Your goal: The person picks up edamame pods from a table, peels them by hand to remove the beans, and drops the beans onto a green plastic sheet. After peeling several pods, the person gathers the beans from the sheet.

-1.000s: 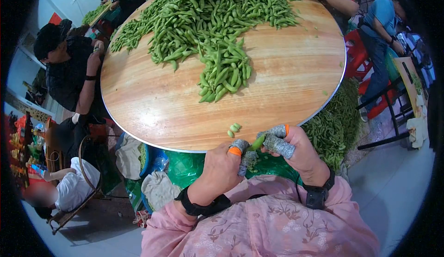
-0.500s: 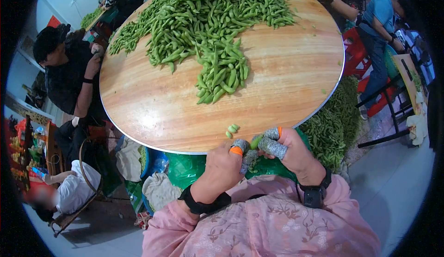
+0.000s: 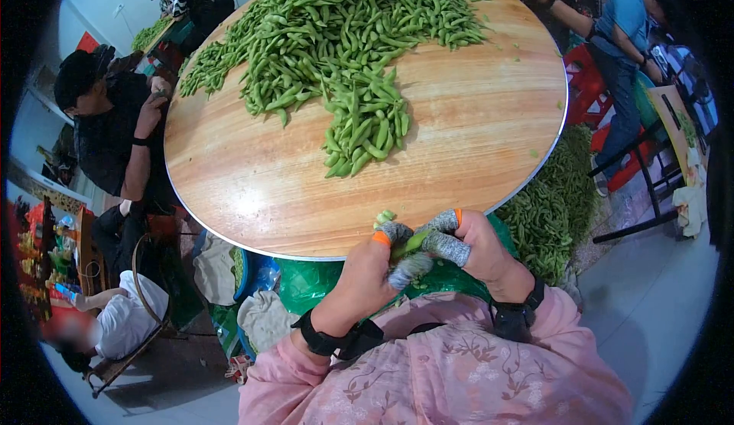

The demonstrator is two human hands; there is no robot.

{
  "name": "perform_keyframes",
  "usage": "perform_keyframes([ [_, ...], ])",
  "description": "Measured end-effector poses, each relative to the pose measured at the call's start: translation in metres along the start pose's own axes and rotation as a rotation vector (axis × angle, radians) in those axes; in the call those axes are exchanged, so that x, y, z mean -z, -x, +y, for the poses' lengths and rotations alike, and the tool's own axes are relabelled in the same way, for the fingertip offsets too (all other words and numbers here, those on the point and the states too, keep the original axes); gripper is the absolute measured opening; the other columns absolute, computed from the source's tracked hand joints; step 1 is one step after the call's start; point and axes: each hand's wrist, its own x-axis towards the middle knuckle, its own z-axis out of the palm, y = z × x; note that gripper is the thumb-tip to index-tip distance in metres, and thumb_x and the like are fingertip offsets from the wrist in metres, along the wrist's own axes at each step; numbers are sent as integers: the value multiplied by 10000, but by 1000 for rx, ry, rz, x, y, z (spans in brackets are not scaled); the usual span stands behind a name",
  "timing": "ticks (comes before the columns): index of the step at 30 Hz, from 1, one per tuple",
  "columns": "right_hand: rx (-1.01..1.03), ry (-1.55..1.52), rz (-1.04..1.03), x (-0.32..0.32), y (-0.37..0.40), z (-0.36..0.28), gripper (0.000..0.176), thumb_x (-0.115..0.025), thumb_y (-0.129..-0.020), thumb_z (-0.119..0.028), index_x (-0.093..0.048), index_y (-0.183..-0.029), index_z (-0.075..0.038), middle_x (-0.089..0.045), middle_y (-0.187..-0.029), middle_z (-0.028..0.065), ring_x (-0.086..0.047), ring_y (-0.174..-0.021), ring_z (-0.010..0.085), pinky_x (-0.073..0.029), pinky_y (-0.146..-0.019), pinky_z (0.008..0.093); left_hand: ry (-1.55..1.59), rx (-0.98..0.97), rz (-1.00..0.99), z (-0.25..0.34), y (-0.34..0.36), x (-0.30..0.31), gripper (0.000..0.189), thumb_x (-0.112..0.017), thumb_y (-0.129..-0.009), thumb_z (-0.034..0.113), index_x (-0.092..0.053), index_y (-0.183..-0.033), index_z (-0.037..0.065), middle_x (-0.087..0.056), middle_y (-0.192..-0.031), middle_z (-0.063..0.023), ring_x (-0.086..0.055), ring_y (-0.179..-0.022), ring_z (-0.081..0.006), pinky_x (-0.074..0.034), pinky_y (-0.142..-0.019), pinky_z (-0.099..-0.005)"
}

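Over green plastic [image 3: 304,280] off the round table's [image 3: 252,188] near edge, the left hand [image 3: 358,266] and right hand [image 3: 489,255] are gripping an edamame pod [image 3: 414,243], seemingly steadying both ends. Shelled beans [image 3: 385,216] are lying just inside that edge; beyond, a pod heap [image 3: 329,43] is stretching nearer, probably for easier reach.

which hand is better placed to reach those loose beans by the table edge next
Probably the left hand: its fingers are close beside the loose beans, while the right hand is farther off. Both hold the green pod, so the left may need to let go first.
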Motion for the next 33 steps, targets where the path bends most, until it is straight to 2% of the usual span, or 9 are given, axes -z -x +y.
perform_keyframes([
  [2, 3, 45, 3, -1, 1, -6, 92, -535, -782, -2, -584, -855, 25, -594, -764, 13, -516, -693, 60, -432, -619, 217, -202, -10, 7, 0, -3, 3, 123, -474, -852, 140, -519, -889, 32, -497, -671, 4, -479, -602, -113, -388, -579, -222],
  [5, 51, 100, -4, -1, 2, -3, 77, -533, -780, 3, -580, -837, 25, -590, -755, 9, -506, -686, 55, -426, -605, 218, -12, -101, -138, -4, -9, 8, 143, -507, -840, 147, -514, -887, 11, -507, -688, -8, -488, -636, -111, -392, -605, -221],
  [7, 95, 112, -15, 1, 2, -1, 72, -533, -780, 2, -579, -831, 24, -586, -748, 6, -502, -685, 53, -424, -600, 217, 285, -8, -140, -2, -9, 9, 156, -535, -831, 160, -520, -842, 5, -500, -672, -2, -477, -627, -101, -393, -573, -228],
  [11, 188, 282, -52, 1, 1, -5, 96, -552, -746, 2, -581, -838, 7, -579, -722, 44, -524, -657, 91, -426, -592, 235, 471, 133, -88, -6, -4, 8, 186, -547, -830, 182, -523, -787, 3, -495, -650, 2, -459, -599, -99, -389, -555, -230],
  [19, 361, 840, -65, -9, -2, -23, 144, -569, -698, -7, -594, -839, -15, -590, -742, 129, -576, -653, 236, -449, -607, 291, -115, 5, -91, -11, -7, 5, 111, -422, -795, 69, -492, -837, -6, -492, -661, -19, -448, -587, -113, -396, -602, -228],
  [26, 44, 328, 176, 2, -2, -6, 92, -540, -779, -30, -585, -835, 26, -600, -704, 37, -536, -646, 88, -440, -591, 246, 331, 128, 7, -8, 1, 4, 180, -473, -789, 70, -497, -948, -13, -520, -768, -44, -505, -730, -146, -421, -701, -276],
  [29, -82, 127, 179, 4, 0, -12, 81, -536, -793, -39, -590, -825, 12, -587, -697, 15, -525, -644, 80, -430, -601, 223, 73, 79, -10, -8, 5, 5, 241, -522, -770, 73, -487, -993, -10, -556, -767, -91, -561, -732, -229, -439, -677, -315],
  [31, -91, 18, 132, 4, 0, -12, 77, -530, -808, -49, -588, -815, 0, -583, -724, 2, -519, -653, 70, -421, -611, 208, -364, 26, -157, -2, 5, 7, 292, -570, -726, 67, -486, -999, 3, -570, -778, -161, -571, -716, -325, -449, -640, -355],
  [33, -125, -29, 106, -1, 1, -16, 77, -530, -810, -53, -583, -821, 1, -582, -740, 1, -519, -657, 69, -422, -612, 208, -416, 11, -122, -3, 5, 5, 296, -586, -702, 66, -497, -979, 13, -564, -773, -179, -560, -707, -352, -447, -624, -372],
])
